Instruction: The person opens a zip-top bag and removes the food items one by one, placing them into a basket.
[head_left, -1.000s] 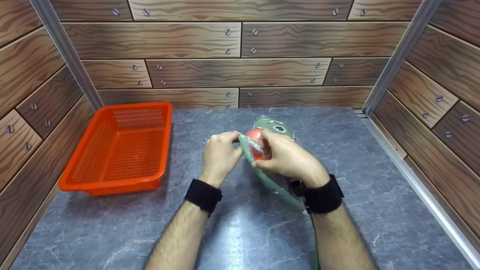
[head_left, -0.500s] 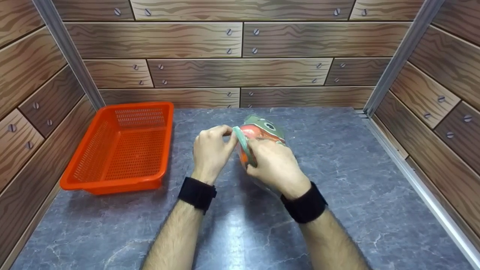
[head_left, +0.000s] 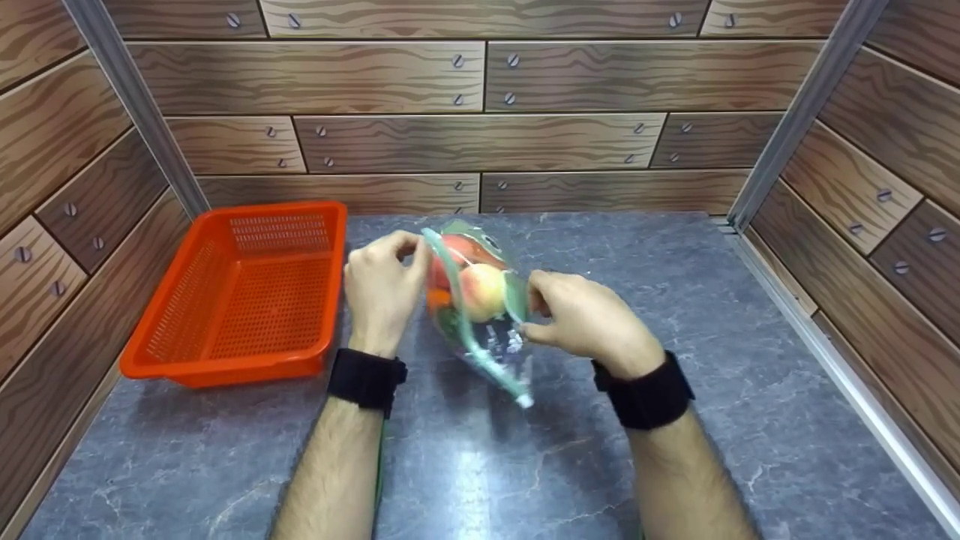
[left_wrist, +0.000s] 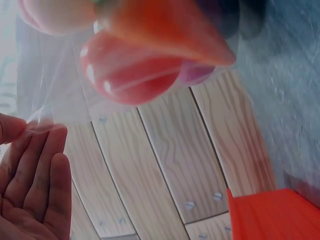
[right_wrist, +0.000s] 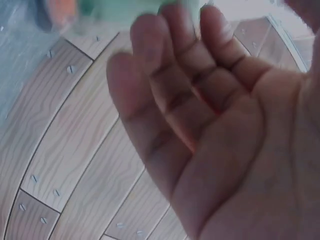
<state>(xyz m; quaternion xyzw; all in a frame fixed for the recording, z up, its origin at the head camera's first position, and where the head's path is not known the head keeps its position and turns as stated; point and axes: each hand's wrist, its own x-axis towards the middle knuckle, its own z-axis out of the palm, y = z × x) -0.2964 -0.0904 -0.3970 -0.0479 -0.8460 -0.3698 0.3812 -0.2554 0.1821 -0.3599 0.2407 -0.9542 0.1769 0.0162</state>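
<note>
In the head view, a clear zip bag [head_left: 487, 337] with a green printed character on it hangs over the table. My left hand [head_left: 382, 285] pinches its top corner at the pale green zip strip [head_left: 463, 315], which slants down toward the right. Through the plastic show a yellow-red peach [head_left: 482, 291], a shiny red round piece [left_wrist: 132, 70], an orange tapered carrot [left_wrist: 170, 30] and something purple [left_wrist: 197, 72]. My right hand [head_left: 585, 319] is beside the bag's right side, fingers bent loosely, thumb apart from them; the right wrist view shows the palm with nothing in it.
An orange plastic basket [head_left: 232, 300] with perforated sides stands on the left of the grey marbled table [head_left: 720, 315]. Wood-patterned walls [head_left: 480, 142] enclose the back and sides, joined by metal corner posts. A metal rail [head_left: 840, 367] runs along the right edge.
My left hand has drawn the bag to the left. The right hand, earlier at the zip strip, has come away to the right, and the bag's mouth and the peach now show.
</note>
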